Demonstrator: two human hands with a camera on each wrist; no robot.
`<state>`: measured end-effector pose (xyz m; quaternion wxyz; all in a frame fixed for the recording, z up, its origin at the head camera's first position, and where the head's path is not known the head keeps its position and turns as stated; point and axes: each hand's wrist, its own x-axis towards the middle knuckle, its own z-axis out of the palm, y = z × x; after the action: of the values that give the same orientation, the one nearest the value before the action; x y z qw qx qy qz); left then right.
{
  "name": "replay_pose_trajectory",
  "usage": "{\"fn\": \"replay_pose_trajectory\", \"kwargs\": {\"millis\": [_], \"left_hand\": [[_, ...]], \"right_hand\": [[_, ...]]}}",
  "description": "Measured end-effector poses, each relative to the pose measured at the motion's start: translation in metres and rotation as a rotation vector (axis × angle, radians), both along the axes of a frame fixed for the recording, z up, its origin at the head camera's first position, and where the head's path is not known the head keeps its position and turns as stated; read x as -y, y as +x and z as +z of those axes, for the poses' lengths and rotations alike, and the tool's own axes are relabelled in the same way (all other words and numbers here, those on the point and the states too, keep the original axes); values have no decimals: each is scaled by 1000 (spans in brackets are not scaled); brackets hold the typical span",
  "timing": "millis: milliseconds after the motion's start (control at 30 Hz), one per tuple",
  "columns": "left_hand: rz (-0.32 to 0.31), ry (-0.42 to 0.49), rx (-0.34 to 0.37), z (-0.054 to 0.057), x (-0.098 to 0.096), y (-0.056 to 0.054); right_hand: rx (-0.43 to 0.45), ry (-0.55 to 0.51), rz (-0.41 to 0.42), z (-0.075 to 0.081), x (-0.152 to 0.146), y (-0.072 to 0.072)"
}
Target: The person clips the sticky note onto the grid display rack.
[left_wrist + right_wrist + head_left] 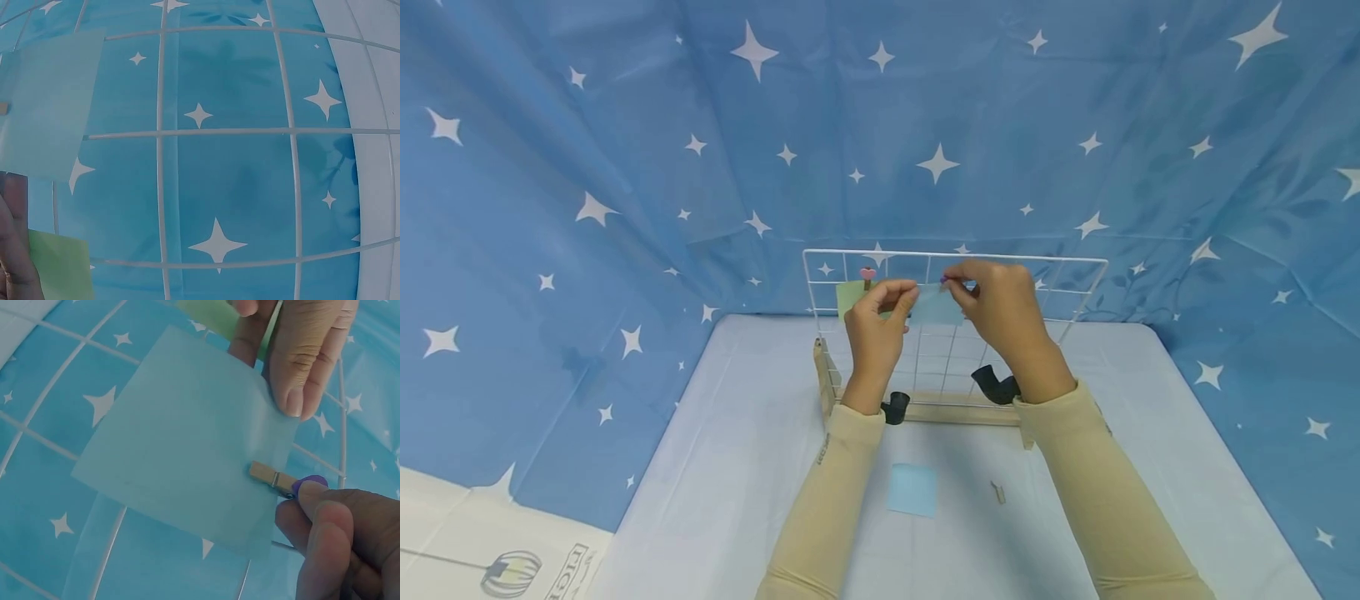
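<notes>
A light blue paper note lies against the white wire grid. My left hand pinches the note's edge between thumb and fingers. With thumb and fingertips, my right hand holds a small wooden clothespin with a purple end, its wooden tip over the note near the edge. Whether its jaws grip the wire too is hard to tell. Behind the left hand hangs a green note, with a pink heart clothespin at its top. In the left wrist view, only part of the blue note appears.
Wooden feet support the grid at its base. Two black elbow pipes are near its lower edge, one partly behind the right wrist. On the white table lie another blue note and a small wooden piece. A starry blue cloth hangs behind.
</notes>
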<state>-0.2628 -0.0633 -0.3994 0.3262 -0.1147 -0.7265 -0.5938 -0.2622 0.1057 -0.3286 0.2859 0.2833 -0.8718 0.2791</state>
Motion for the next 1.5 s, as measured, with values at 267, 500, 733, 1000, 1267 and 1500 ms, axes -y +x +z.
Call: {"fn": "replay_pose_trajectory", "kwargs": {"millis": [267, 500, 733, 1000, 1267, 1500], "left_hand": [[15, -9, 17, 0, -1, 2], [18, 24, -6, -4, 1, 5], [42, 4, -71, -8, 7, 9], [-66, 17, -27, -13, 16, 20], [-141, 14, 25, -23, 25, 28], [-151, -14, 45, -25, 32, 38]], "right_hand": [[-140, -61, -69, -11, -5, -4], [-176, -175, -20, -21, -12, -6], [-117, -271, 29, -30, -20, -4], [39, -290, 69, -47, -29, 6], [85, -351, 99, -57, -34, 13], [205, -434, 156, -62, -39, 22]]}}
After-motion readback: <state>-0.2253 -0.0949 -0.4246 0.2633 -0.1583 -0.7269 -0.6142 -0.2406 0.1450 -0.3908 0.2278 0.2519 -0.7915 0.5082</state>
